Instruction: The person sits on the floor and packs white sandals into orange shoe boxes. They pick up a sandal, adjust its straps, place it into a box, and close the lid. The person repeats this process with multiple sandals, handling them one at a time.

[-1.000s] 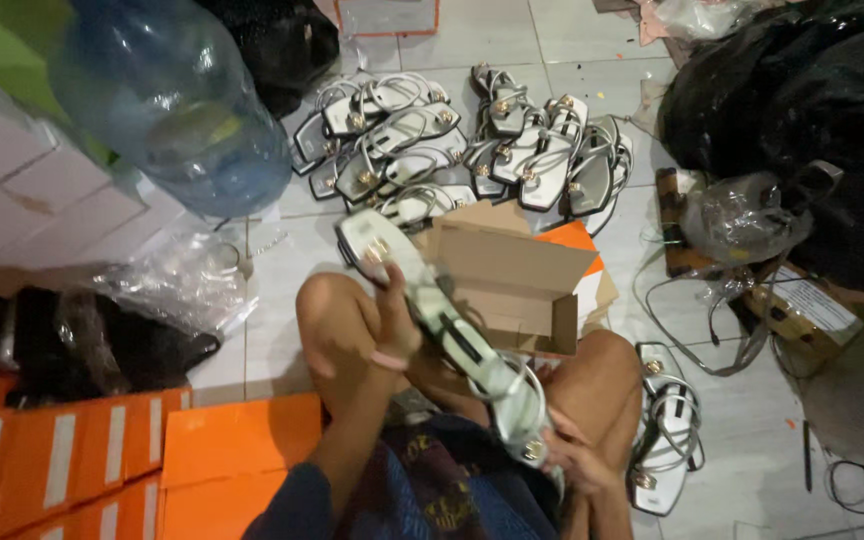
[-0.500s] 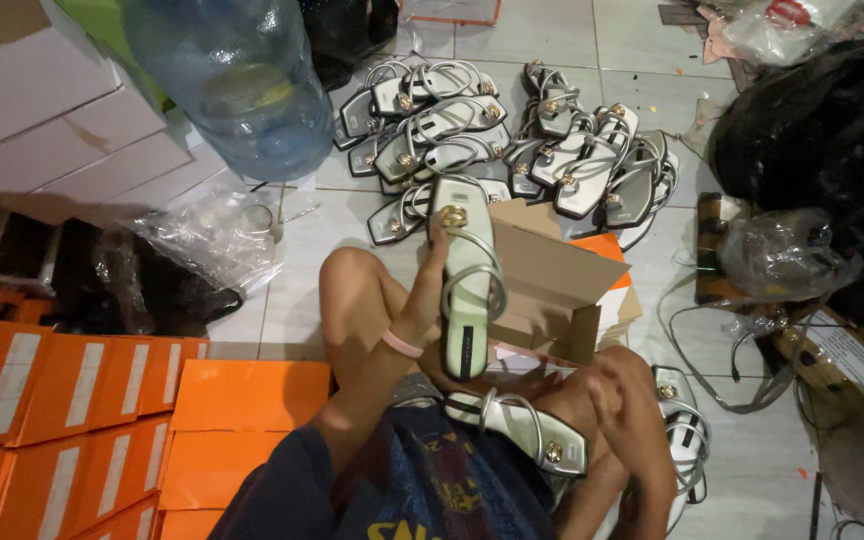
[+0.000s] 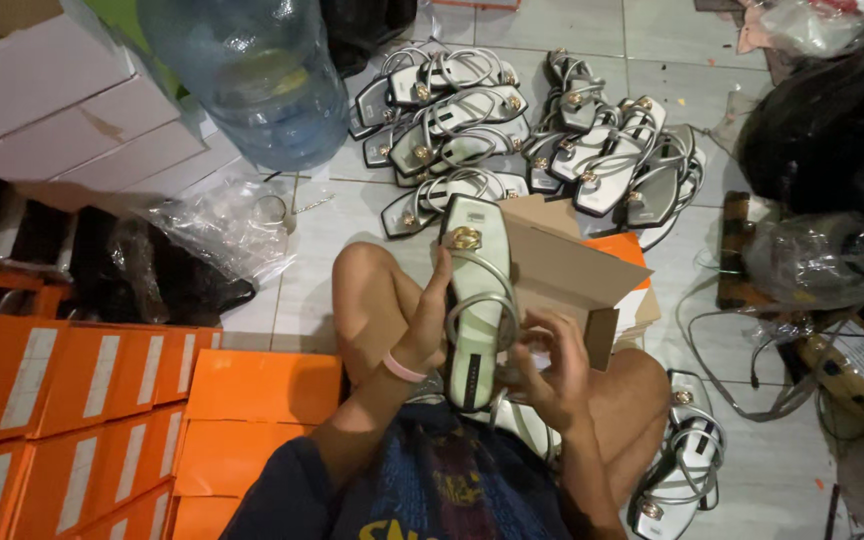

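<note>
Left hand [image 3: 430, 320] fingers curled round silver sandal [image 3: 479, 290], held upright over lap; right hand [image 3: 552, 365] pinching its strap; open cardboard box [image 3: 562, 265] just behind; pale tiled floor [image 3: 332, 230] cluttered: sandal heap [image 3: 532, 130], water jug [image 3: 252, 75], orange boxes [image 3: 102, 400].

The room is a bit dim, and the light falls from above. The white floor tiles [image 3: 592, 45] shine softly, and the big water bottle [image 3: 252, 75] has pale glints. The dark bags [image 3: 832, 130] are almost black. The picture is sharp in the middle and bends at the corners.
</note>
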